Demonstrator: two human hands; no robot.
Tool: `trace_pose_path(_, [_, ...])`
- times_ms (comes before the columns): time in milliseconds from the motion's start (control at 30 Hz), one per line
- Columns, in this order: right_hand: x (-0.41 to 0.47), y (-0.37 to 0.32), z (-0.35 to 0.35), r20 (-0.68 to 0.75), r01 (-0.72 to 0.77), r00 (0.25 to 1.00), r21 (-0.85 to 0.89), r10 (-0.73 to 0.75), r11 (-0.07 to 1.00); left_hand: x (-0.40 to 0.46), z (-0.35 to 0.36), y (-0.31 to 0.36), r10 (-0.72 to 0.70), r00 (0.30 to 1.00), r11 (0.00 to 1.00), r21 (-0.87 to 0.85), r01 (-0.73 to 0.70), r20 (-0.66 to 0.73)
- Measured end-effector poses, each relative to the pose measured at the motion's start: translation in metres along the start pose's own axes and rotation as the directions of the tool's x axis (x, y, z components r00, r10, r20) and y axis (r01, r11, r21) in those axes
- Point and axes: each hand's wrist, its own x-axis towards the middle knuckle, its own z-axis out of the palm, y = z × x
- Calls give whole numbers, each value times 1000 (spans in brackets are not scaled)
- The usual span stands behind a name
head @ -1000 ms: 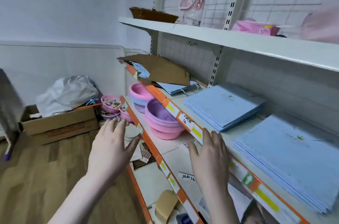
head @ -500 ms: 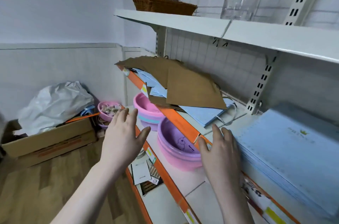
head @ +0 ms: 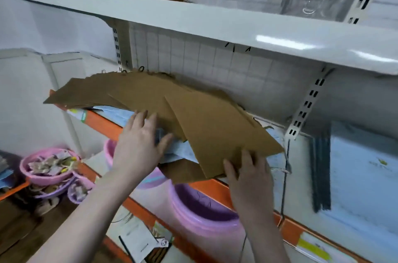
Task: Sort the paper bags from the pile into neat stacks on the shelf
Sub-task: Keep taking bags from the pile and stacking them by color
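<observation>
Clearly, much sorting is left: the brown paper bags lie mixed over blue bags.
The pile's front edge is touched by the left hand and right hand, fingers straight, nothing clamped; a blue stack is already laid on the shelf.

both arms stretched forward. left hand palm down with fingers spread out flat, right hand just beside it, fingers straight too
</observation>
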Motion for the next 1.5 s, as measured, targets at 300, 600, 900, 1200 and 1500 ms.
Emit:
trace_pose_path(300, [48, 14, 15, 94, -49, 995, 59, 44, 997, 118, 61, 20, 181, 969, 979, 65, -194, 171])
trace_pose_path(600, [85, 28, 12, 171, 34, 983, 221, -73, 975, 157, 86, 15, 28, 913, 978, 179, -109, 407])
trace_pose_path(900, [83, 16, 14, 154, -64, 987, 195, 34, 979, 169, 77, 1, -49, 940, 980, 197, -20, 338])
trace_pose_path(1200, [73, 3, 19, 34, -203, 979, 80, 201, 976, 182, 77, -5, -81, 878, 983, 181, -6, 472])
trace_pose_path(1500, [74, -2, 21, -5, -261, 965, 43, 261, 964, 178, 65, -36, -125, 894, 989, -23, 149, 430])
